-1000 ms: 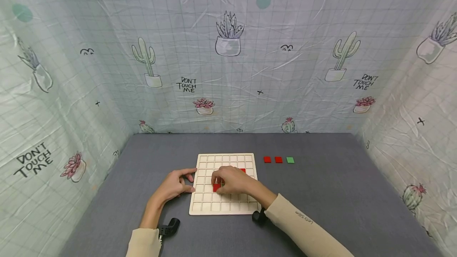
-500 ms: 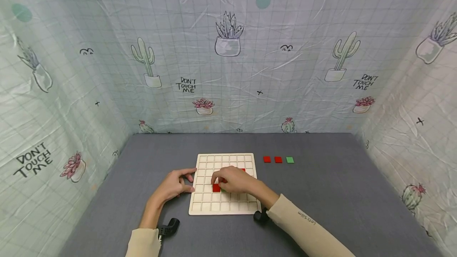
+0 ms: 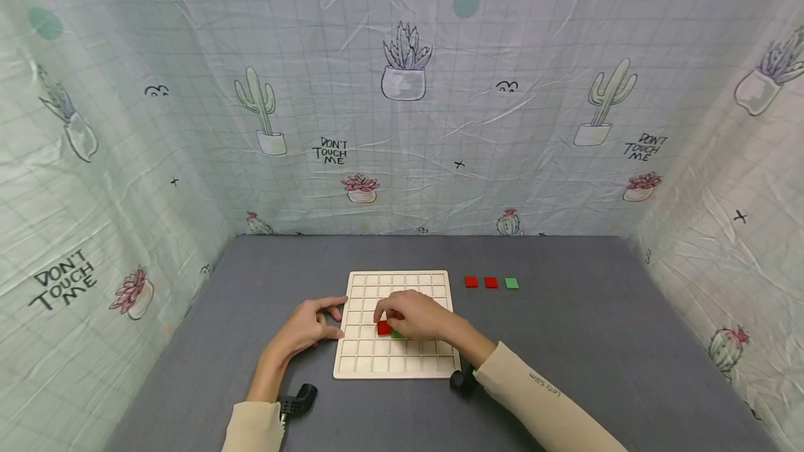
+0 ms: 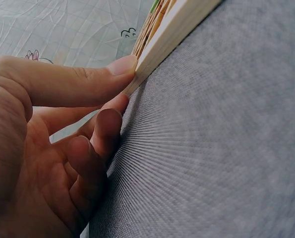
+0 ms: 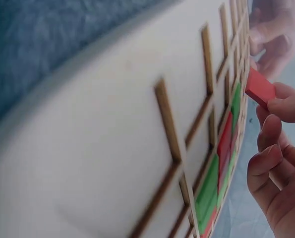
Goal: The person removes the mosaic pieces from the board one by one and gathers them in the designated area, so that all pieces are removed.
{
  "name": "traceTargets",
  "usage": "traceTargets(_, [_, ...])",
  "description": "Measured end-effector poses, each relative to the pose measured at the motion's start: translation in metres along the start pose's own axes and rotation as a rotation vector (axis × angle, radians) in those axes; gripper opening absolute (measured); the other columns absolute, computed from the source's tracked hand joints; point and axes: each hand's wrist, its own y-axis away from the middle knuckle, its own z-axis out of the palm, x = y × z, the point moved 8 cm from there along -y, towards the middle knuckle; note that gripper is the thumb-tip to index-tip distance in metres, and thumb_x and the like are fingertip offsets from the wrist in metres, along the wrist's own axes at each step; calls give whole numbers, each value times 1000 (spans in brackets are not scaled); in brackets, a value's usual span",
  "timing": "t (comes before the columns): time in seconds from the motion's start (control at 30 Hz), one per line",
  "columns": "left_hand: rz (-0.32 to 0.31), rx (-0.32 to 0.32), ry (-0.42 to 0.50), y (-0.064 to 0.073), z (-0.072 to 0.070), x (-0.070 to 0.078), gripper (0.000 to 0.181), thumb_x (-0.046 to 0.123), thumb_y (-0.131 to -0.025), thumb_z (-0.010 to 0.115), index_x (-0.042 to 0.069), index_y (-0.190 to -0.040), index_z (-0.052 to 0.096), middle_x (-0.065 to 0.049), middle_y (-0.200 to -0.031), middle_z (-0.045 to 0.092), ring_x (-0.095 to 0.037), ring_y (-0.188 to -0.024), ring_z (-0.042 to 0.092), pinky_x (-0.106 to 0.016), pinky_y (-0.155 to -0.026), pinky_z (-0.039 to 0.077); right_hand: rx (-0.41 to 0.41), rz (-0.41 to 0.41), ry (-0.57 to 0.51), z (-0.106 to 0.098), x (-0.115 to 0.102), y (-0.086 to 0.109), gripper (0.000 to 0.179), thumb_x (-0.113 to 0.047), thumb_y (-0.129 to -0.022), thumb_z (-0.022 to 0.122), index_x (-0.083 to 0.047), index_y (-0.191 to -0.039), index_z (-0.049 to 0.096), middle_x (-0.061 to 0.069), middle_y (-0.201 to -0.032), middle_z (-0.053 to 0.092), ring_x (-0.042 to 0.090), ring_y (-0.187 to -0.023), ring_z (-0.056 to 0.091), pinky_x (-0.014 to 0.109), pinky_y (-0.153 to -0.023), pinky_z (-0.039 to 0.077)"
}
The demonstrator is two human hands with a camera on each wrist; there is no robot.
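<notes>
A pale wooden grid board lies on the grey table. My left hand is at its left side, thumb tip and fingertips touching the edge; in the left wrist view the thumb lies straight against the board's side. My right hand is over the middle of the board. Its thumb and finger pinch a red square tile, tilted at the grid surface. Beside that tile a green tile sits in the grid, and more red and green tiles show in the right wrist view. The hand hides part of them from above.
Two red tiles and one green tile lie in a row on the table, right of the board's far corner. Cloth printed with cacti hangs behind and on both sides. Black wrist devices are worn on both arms.
The right thumb has shifted slightly right, uncovering the green tile. The red tile at its fingers has shifted slightly away from me. The left hand keeps its place at the board edge.
</notes>
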Motion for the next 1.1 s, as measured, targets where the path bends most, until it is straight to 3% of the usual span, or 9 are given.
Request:
traceTargets(0.37, [31,-17,3,1,-1,1,68,6,-79,84,8,-144,62,-8,-101,66,-6,-44,34,-27,-43,39,76,38,-55,-29,21,23,25,-5,-99,58,-17,-111,76,-1,-98,69,6,-68,49,24,-67,45])
traceTargets(0.6, [36,-22,9,2,-1,1,68,6,-79,85,7,-143,62,-10,-101,66,-6,-44,35,-27,-42,39,123,72,-97,-46,39,46,26,-3,-99,56,-12,-112,75,7,-100,71,10,-74,55,26,-68,47])
traceTargets(0.83, [35,-23,11,2,-1,1,69,5,-79,85,7,-144,61,-10,-101,66,-6,-44,35,-27,-42,39,186,125,-74,-62,66,72,25,-3,-99,57,-14,-113,75,7,-100,70,6,-68,52,25,-64,46])
traceTargets(1.1, [32,-25,14,3,-1,2,70,5,-78,85,7,-144,61,-10,-100,66,-6,-45,35,-27,-42,39,243,188,-46,-81,93,100,23,-2,-99,60,-13,-113,75,3,-103,72,8,-78,56,28,-70,47])
